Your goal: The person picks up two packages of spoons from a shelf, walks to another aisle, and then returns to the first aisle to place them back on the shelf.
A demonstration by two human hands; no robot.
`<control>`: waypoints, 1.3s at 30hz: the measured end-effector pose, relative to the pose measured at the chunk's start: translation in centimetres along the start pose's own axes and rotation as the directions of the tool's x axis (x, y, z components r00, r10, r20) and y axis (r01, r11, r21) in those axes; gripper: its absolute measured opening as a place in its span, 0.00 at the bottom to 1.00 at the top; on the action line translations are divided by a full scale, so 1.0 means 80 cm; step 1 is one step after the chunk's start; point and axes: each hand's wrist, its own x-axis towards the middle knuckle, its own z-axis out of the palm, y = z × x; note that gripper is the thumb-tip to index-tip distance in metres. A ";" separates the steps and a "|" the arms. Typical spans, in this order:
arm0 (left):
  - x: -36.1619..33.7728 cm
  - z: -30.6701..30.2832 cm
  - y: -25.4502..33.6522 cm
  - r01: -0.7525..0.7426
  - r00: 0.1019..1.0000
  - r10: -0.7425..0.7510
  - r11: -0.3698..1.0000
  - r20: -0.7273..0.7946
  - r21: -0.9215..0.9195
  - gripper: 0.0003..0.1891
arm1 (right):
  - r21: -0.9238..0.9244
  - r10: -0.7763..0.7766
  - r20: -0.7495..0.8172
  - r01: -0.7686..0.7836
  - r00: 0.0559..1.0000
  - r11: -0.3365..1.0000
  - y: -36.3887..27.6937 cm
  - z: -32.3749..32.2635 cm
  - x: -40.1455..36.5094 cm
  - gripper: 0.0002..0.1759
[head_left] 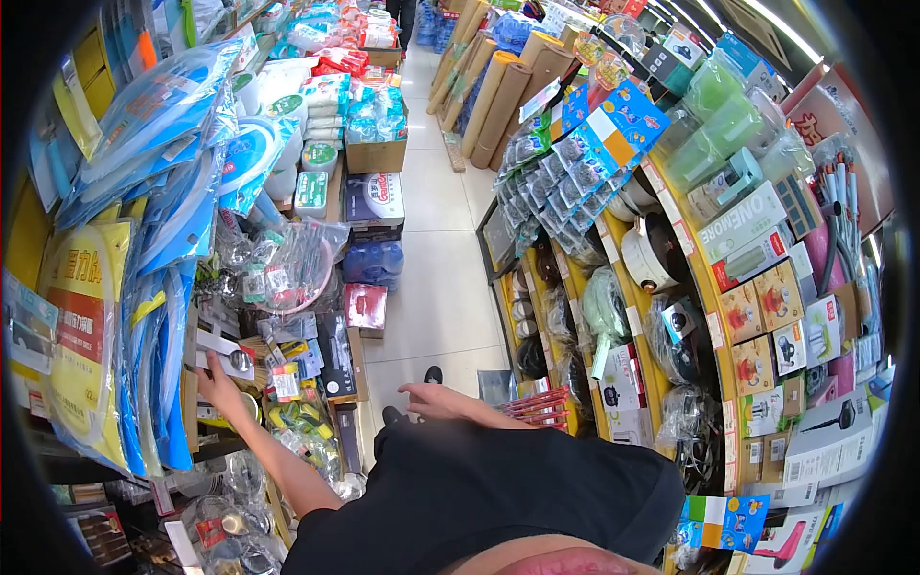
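Observation:
On the left shelf my left hand [222, 391] reaches to a white card package [222, 347] with a round metal piece, its fingers at the package's lower edge. Whether the fingers close on it is too small to tell. My right hand [436, 401] hangs over the aisle floor, fingers apart, with nothing in it. Beside my left hand are packs with yellow and blue tools [305, 359] and a black boxed item [335, 355]. Blue and yellow bagged goods [86, 335] hang just left of it.
A tiled aisle [436, 259] runs ahead between shelves. Rolled mats [494, 101] lean at its far right. Boxes [372, 196] stand along the left side. Hanging packets [575, 172] jut out from the right shelf, and red sticks [541, 407] lie near my right arm.

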 end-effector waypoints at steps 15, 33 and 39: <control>0.056 0.012 -0.060 -0.092 0.990 0.080 0.991 -0.118 -0.098 0.23 | -0.026 0.021 0.015 -0.021 1.000 0.999 0.009 -0.006 0.012 0.24; 0.071 0.019 -0.080 -0.065 0.917 0.066 0.998 -0.393 0.016 0.21 | -0.040 -0.036 0.076 0.039 0.996 0.998 0.039 -0.054 0.076 0.24; 0.074 0.023 -0.150 0.158 0.895 -0.214 0.973 -0.392 -0.170 0.23 | -0.052 -0.105 0.097 0.110 0.990 0.993 0.061 -0.095 0.094 0.23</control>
